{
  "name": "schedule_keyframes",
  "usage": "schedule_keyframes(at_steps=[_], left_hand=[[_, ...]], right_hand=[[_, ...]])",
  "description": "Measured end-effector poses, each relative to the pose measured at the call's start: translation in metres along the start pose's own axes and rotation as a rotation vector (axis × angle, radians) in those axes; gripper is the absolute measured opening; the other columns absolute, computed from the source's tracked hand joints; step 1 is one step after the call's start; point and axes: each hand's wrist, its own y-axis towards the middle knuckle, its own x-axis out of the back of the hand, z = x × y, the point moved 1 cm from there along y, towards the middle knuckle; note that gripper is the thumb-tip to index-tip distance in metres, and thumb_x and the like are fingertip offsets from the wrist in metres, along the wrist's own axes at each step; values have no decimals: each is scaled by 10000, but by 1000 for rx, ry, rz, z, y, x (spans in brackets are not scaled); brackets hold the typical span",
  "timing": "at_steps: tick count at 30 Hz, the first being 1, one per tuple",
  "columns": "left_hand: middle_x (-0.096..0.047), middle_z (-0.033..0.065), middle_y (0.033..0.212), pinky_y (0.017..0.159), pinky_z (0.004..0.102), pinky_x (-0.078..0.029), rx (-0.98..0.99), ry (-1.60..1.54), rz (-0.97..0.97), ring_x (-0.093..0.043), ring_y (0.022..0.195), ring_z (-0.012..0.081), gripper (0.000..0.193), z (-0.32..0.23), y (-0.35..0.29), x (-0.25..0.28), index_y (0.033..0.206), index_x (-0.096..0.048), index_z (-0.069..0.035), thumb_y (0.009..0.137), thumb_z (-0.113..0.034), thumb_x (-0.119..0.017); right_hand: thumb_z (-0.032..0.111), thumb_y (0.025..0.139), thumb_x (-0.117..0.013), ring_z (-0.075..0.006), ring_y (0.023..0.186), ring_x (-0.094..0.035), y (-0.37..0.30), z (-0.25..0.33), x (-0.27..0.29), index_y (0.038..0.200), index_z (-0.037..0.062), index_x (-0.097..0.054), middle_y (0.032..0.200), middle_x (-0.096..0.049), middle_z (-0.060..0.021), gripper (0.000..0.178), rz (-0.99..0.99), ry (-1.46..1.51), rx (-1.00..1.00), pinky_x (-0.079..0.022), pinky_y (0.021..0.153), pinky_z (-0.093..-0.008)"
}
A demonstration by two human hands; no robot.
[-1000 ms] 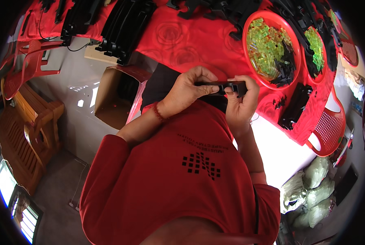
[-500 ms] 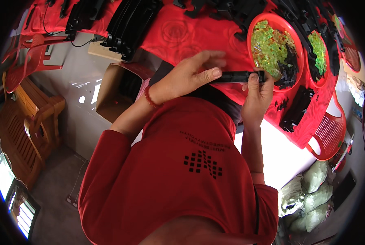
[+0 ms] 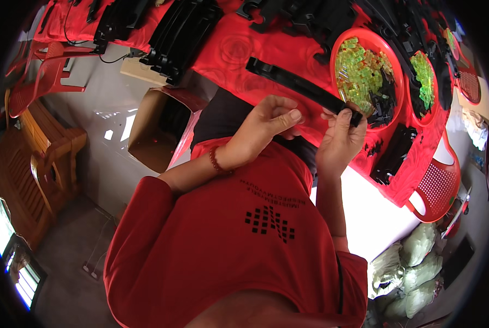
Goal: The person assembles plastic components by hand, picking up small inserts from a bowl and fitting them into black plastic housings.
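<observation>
A long, narrow black plastic strip [image 3: 304, 86] slants above the red tablecloth, its far end raised to the left. My right hand [image 3: 340, 139] grips its near right end between thumb and fingers. Just left of that end, my left hand [image 3: 271, 126] is apart from the strip, fingers curled in and thumb pressed toward the forefinger. Whether something small sits in that pinch is hidden. Beyond my right hand stands a red basin [image 3: 402, 82] with many small yellow-green see-through pieces [image 3: 359, 65] and small black pieces [image 3: 385, 98].
A second red basin [image 3: 431, 113] holds similar pieces. Black plastic parts [image 3: 181, 35] lie stacked at the far left, with more black parts [image 3: 304, 19] along the back. Below the table's edge sits an open cardboard box [image 3: 146, 131]. Red chairs [image 3: 435, 188] and bags [image 3: 419, 273] surround the table.
The strip's left end has come away from my left hand and swung up and away. My left hand has drawn back toward me, its fingers curling in. My right hand still holds the strip.
</observation>
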Motion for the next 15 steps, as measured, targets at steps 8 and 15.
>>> schedule_keyframes(at_steps=[8, 15], left_hand=[[-639, 120, 1217, 993, 383, -501, -72, -201, 143, -647, 1106, 235, 347, -6, 12, -3, 1291, -505, -26, 1021, -241, -543], [-648, 126, 1204, 1000, 387, -490, -169, -424, 79, -648, 1108, 249, 301, -5, 23, -2, 1235, -529, -31, 1032, -252, -497]], right_hand=[[95, 1007, -555, -166, 788, -662, -11, 1, -7, 1174, -34, -473, 933, -660, -138, 226, 23, -46, -23, -542, 743, -280], [-9, 921, -657, -165, 875, -658, -30, -6, -10, 1203, -15, -454, 1021, -597, -116, 347, 140, -143, -77, -544, 787, -262]])
